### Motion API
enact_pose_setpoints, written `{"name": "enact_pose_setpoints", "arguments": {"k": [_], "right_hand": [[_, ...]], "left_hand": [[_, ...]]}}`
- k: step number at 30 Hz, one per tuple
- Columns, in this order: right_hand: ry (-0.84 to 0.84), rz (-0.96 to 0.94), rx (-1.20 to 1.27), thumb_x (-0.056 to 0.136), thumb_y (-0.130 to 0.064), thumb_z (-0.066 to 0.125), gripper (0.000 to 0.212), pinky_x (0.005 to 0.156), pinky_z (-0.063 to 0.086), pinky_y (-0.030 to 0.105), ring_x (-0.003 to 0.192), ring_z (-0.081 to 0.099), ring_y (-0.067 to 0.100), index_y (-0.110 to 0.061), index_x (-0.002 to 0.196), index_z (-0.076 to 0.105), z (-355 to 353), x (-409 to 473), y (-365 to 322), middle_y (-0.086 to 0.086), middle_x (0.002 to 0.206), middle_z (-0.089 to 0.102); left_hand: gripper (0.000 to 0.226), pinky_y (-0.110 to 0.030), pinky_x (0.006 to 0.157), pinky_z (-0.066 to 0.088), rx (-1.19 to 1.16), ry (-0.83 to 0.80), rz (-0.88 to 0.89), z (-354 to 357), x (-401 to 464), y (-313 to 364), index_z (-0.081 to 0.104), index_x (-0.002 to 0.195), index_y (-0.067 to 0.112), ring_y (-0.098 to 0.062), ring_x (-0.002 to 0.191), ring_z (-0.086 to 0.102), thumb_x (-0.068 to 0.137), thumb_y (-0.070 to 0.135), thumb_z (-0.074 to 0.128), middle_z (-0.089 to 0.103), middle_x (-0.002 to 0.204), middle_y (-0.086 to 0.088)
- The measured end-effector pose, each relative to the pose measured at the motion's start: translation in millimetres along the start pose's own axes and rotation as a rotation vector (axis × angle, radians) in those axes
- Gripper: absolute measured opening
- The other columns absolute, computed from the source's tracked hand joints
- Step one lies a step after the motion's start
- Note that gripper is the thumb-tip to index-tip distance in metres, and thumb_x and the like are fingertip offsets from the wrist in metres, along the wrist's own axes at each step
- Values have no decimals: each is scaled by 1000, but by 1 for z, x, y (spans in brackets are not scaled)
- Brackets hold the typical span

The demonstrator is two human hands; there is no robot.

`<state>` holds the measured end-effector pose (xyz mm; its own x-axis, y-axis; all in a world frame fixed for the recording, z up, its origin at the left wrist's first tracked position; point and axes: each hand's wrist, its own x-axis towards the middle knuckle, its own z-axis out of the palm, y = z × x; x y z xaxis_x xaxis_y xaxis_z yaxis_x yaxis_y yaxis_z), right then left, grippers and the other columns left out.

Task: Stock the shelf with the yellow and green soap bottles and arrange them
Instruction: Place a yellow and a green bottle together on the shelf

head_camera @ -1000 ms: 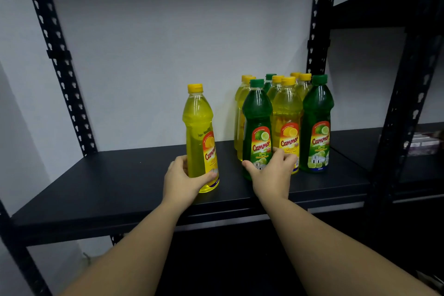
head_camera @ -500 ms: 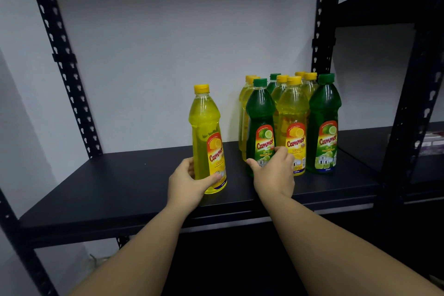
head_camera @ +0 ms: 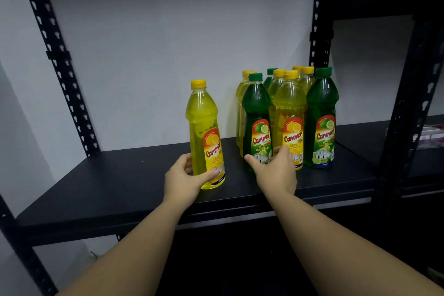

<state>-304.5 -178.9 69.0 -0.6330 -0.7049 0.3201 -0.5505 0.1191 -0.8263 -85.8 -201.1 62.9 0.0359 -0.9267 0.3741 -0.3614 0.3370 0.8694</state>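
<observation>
Looking across the scene, we meet first the black metal shelf board (head_camera: pixel 101 182), its near edge running from lower left to right, with a broad bare stretch on its left half as far as the perforated black upright post (head_camera: pixel 60 60) at the far left. A second perforated black post (head_camera: pixel 320 19) rises behind the bottles at the far right, and the pale grey wall (head_camera: pixel 156 43) closes the far side.

Right of centre we see a tight cluster of yellow and green plastic soap bottles (head_camera: pixel 288 113), standing upright in rows from the far wall toward us. Its front row reads, left to right: a green lime bottle (head_camera: pixel 256 113), a yellow lemon bottle in the middle (head_camera: pixel 289 113) and a green bottle at the right end (head_camera: pixel 320 108). Their red and yellow labels read "Cammer", with "LIME" on the green ones and "LEMON" on the yellow.

Left of the cluster, apart from it by a clear gap, a single yellow lemon bottle with a yellow cap (head_camera: pixel 204 122) stands near the shelf's near edge, tilted slightly, labelled "Cammer".

Our left hand (head_camera: pixel 185 178) wraps that single bottle low down, thumb across the label and fingers behind. Our right hand (head_camera: pixel 276 170) curls around the base of the green lime bottle, thumb on its left side, fingertips at the gap beside the middle yellow bottle.
</observation>
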Motion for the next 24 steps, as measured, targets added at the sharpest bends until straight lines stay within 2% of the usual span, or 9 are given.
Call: {"name": "enact_pose_setpoints", "arguments": {"k": [2, 4, 6, 8, 11, 18, 21, 24], "right_hand": [[-50, -69, -47, 71, -75, 75, 71, 77, 57, 42, 99, 59, 18, -25, 113, 47, -9, -5, 14, -6, 106, 59], [-91, -192, -157, 72, -83, 66, 69, 90, 53, 42, 102, 58, 15, -27, 110, 55, -18, -12, 33, -10, 103, 60], [-109, -361, -299, 75, -90, 53, 70, 99, 44, 38, 103, 56, 11, -28, 108, 64, -23, -18, 50, -14, 101, 61], [-130, -453, -349, 80, -90, 43, 73, 99, 39, 35, 103, 55, 9, -29, 108, 69, -25, -23, 59, -16, 101, 62], [-141, -489, -344, 82, -90, 38, 77, 103, 37, 35, 111, 56, 8, -29, 115, 71, -27, -24, 65, -17, 111, 65], [-180, -535, -342, 84, -86, 41, 79, 113, 30, 36, 130, 51, 9, -27, 128, 70, -30, -25, 73, -11, 133, 64], [-193, -557, -351, 87, -84, 40, 78, 115, 27, 35, 135, 48, 10, -27, 132, 68, -30, -24, 77, -11, 139, 61], [-191, -570, -361, 87, -85, 35, 79, 115, 29, 36, 135, 48, 10, -28, 132, 68, -29, -23, 79, -11, 138, 62]], "left_hand": [[67, -19, 77, 54, -2, -19, 0, 2, 2, 0, 64, 129, 29, -4, 101, 70, 70, 47, 91, 74, 114, 14], [68, -18, 77, 53, 11, -33, -8, 4, 5, -1, 63, 131, 28, -5, 101, 70, 72, 48, 90, 74, 115, 11], [71, -23, 80, 55, 17, -18, -37, 7, 11, -4, 59, 129, 26, -6, 101, 70, 70, 49, 92, 72, 115, 9], [69, -29, 85, 56, 32, -3, -65, 11, 17, -7, 55, 122, 25, -7, 103, 68, 70, 48, 93, 70, 114, 9], [66, -34, 90, 55, 68, -25, -89, 19, 28, -9, 55, 124, 26, -10, 105, 68, 73, 51, 90, 69, 116, 9], [68, -31, 87, 50, 150, 16, -112, 42, 60, -10, 57, 138, 23, -13, 104, 67, 82, 51, 83, 70, 113, 5], [64, -32, 85, 49, 176, 52, -149, 53, 75, -10, 57, 134, 19, -15, 103, 65, 84, 50, 82, 70, 124, -1], [61, -31, 87, 47, 211, 40, -142, 64, 93, -13, 57, 137, 18, -19, 115, 66, 88, 48, 78, 68, 133, -3]]}}
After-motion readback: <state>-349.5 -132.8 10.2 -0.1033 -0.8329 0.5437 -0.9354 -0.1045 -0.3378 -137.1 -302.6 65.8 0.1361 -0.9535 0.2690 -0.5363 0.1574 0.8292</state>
